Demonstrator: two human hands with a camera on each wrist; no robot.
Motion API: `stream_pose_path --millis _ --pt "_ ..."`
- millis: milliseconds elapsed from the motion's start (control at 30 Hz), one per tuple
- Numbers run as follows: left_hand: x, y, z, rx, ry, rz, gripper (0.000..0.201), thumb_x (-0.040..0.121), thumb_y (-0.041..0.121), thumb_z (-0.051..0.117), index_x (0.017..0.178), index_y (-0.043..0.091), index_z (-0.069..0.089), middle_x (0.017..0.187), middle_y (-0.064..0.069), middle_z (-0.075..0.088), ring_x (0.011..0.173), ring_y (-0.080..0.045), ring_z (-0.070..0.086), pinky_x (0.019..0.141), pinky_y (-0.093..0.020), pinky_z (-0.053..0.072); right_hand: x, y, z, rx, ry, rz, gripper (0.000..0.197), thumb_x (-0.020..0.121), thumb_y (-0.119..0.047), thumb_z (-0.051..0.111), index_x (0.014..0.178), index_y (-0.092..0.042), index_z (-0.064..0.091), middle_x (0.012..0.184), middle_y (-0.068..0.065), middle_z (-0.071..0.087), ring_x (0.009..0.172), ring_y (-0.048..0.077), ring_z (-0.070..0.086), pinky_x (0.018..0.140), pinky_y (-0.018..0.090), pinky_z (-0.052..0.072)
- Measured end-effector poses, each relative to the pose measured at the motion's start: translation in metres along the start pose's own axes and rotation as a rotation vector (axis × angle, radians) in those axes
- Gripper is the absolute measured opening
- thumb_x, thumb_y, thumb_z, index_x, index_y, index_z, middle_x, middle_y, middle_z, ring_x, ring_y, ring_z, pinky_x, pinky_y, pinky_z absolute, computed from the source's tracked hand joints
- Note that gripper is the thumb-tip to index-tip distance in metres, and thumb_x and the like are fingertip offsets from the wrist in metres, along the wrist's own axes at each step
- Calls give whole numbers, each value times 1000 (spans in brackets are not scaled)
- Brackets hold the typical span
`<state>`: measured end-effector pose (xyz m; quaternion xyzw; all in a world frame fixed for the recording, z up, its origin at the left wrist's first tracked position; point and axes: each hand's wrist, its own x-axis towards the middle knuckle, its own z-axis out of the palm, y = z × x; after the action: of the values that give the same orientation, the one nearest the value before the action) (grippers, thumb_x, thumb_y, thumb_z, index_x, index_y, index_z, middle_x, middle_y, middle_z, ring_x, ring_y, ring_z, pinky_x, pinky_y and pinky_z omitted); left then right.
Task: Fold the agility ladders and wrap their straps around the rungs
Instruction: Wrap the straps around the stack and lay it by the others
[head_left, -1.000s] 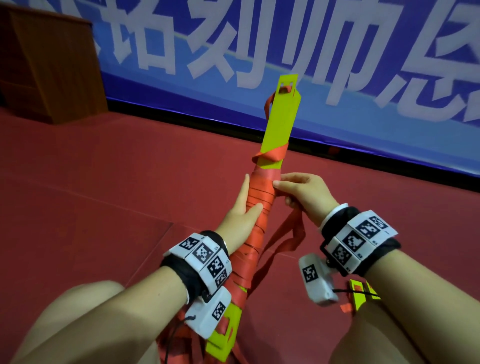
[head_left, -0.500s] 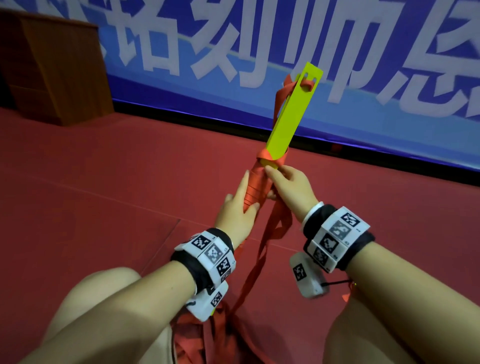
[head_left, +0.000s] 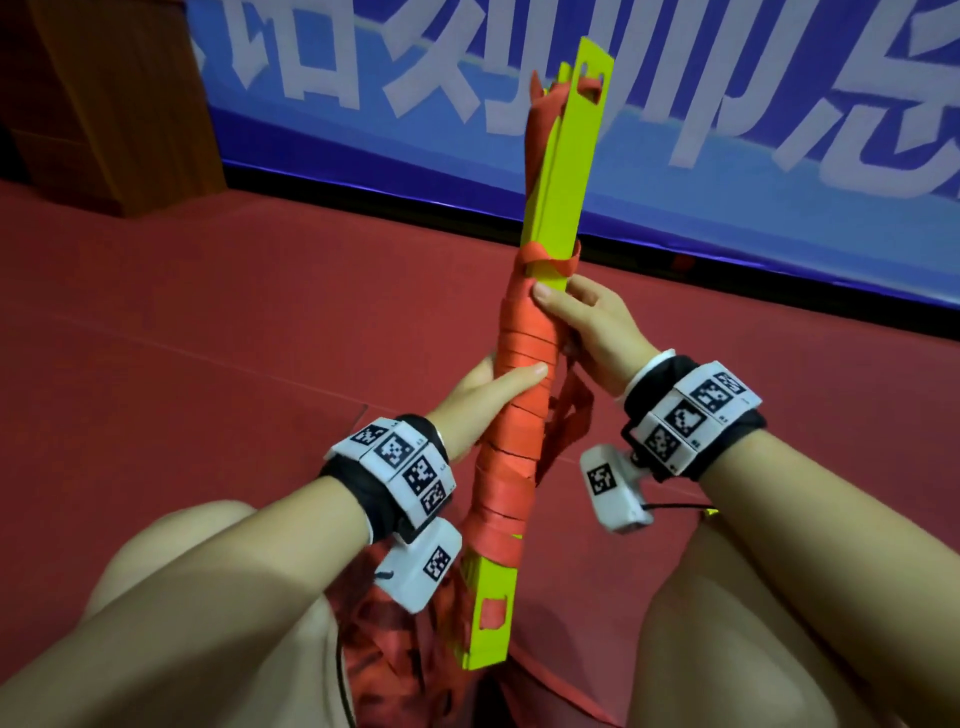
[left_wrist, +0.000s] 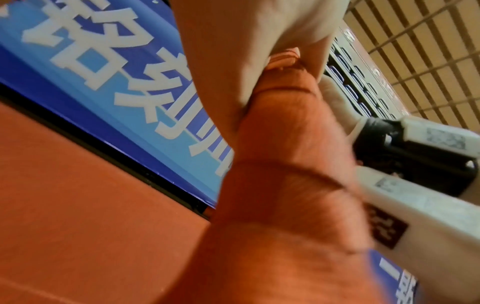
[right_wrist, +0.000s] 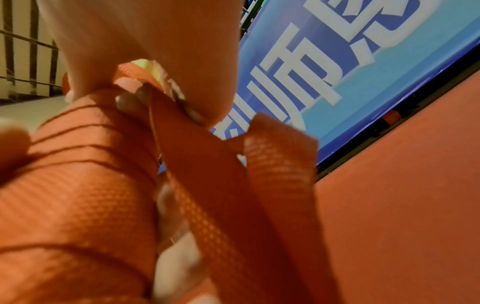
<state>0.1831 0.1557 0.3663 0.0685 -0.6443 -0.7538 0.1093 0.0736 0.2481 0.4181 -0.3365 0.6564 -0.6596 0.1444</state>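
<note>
A stack of yellow-green ladder rungs (head_left: 563, 171) stands nearly upright between my knees, its middle wound with orange strap (head_left: 519, 364). My left hand (head_left: 485, 392) grips the wrapped part from the left, thumb across the front. My right hand (head_left: 582, 317) holds the bundle higher up, thumb on the top turns, fingers behind. In the right wrist view the fingers pinch a loose length of orange strap (right_wrist: 233, 168) against the wound bundle (right_wrist: 78, 185). The left wrist view shows only blurred orange strap (left_wrist: 285, 185) below my left hand (left_wrist: 233, 61).
Red carpet floor (head_left: 208, 338) lies all around. A blue banner with white characters (head_left: 779, 130) runs along the back wall. A brown wooden cabinet (head_left: 119, 104) stands at the far left. Loose strap loops (head_left: 569, 421) hang behind the bundle, and more strap lies in my lap (head_left: 395, 665).
The rung bundle has swung more upright and nearer to me. My right hand has moved up to the top turns of the wrap; the left hand keeps its grip.
</note>
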Motion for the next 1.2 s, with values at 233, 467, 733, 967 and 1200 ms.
stream_pose_path --millis 233,467,733,967,1200 --pt "10 -5 -1 52 106 91 34 83 31 70 111 36 51 83 -3 61 67 -20 62 75 -44 55 2 -15 -7 -269 -15 -41 11 91 -31 64 86 -22 67 62 -2 57 44 14 49 43 21 39" --pt "16 -4 2 186 161 179 75 97 27 57 147 55 9 116 1 62 75 -18 65 75 -43 60 5 1 -35 -298 -44 127 1 89 -15 65 89 -15 66 59 -9 65 39 8 42 39 17 35" --pt "26 -12 12 397 189 159 59 103 31 39 148 54 9 83 20 51 73 -15 59 63 -20 50 12 10 -35 -169 175 239 22 93 -5 56 72 -11 55 52 4 60 37 7 48 36 15 36" --pt "22 -14 20 539 164 105 62 104 26 35 150 49 2 104 2 50 82 -21 57 71 -28 40 9 7 -25 -39 239 247 16 92 -17 59 82 -4 58 63 10 57 43 16 57 46 24 46" --pt "15 -14 15 513 169 153 74 94 27 59 152 44 15 116 0 64 97 -21 65 89 -40 53 2 12 -12 -289 258 94 40 82 -36 73 109 -12 57 88 -1 61 67 11 59 47 20 44"
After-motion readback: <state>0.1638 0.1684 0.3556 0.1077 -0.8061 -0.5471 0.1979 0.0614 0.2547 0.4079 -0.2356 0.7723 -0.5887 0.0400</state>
